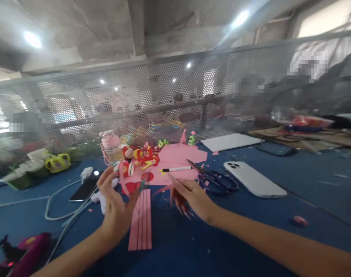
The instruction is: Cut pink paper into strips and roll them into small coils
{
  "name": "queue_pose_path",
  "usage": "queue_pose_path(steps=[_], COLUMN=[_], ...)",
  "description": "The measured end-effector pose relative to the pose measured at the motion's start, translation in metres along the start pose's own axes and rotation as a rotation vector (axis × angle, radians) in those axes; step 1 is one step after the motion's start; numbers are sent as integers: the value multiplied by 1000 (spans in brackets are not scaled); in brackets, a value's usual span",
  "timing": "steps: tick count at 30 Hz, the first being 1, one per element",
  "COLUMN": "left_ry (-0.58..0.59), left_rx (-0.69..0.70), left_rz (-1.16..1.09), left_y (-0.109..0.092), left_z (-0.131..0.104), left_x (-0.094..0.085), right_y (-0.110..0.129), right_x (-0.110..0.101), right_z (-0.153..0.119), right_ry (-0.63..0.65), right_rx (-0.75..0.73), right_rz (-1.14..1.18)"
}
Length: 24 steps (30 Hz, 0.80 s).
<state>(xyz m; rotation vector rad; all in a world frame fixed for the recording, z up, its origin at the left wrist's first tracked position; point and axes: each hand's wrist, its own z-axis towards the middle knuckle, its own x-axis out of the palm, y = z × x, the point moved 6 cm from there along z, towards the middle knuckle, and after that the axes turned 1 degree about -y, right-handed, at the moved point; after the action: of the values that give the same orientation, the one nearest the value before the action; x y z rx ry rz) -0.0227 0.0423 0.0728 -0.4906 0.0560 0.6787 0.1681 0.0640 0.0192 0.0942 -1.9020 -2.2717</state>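
My left hand is raised over the left of the work area, fingers apart and slightly curled. A small teal patch shows at its thumb tip. Close beside the fingers curves a pink strip; I cannot tell whether they touch it. My right hand is closed, thumb and index finger pressed together; what they hold, if anything, is too small to make out. A curved pink sliver reaches toward it. Between the hands lies a pink sheet with dark parallel lines. Behind are pink foam-like sheets and a black-and-white marker.
Dark-handled scissors and a white phone lie to the right. Left are a black phone, white cables and a purple glue gun. Red-and-yellow cutouts and a pink-lidded jar stand before a perforated screen.
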Motion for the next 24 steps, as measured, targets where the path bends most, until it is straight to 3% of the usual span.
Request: queue_pose_path(steps=[1,3,7,10,12,15,17,20,24], left_ry=[133,457,738,793,821,760,707,675,704], left_rx=[133,200,140,-82,-239,-495,-672,-848,-921], left_rz=[18,12,-50,-60,-143,-310,-468,-587,-631], left_y=[-11,-21,-24,-11,-5,6,12,16,15], left_z=[-6,-23,-44,-42,-41,-41,-43,-47,-49], left_x=[5,19,33,39,42,45,48,52,54], right_y=[-1,-3,-4,7,18,32,31,18,8], right_x=[3,10,18,13,3,-25,-51,-84,-101], right_z=[-2,-7,-17,-17,-13,-3,2,5,2], right_ry=[36,121,246,205,115,-226,-424,-460,-386], right_rx=[-11,-42,-103,-207,-296,-343,-160,185,319], right_rz=[-16,-62,-221,-412,-666,-1328,-1630,-1700,-1444])
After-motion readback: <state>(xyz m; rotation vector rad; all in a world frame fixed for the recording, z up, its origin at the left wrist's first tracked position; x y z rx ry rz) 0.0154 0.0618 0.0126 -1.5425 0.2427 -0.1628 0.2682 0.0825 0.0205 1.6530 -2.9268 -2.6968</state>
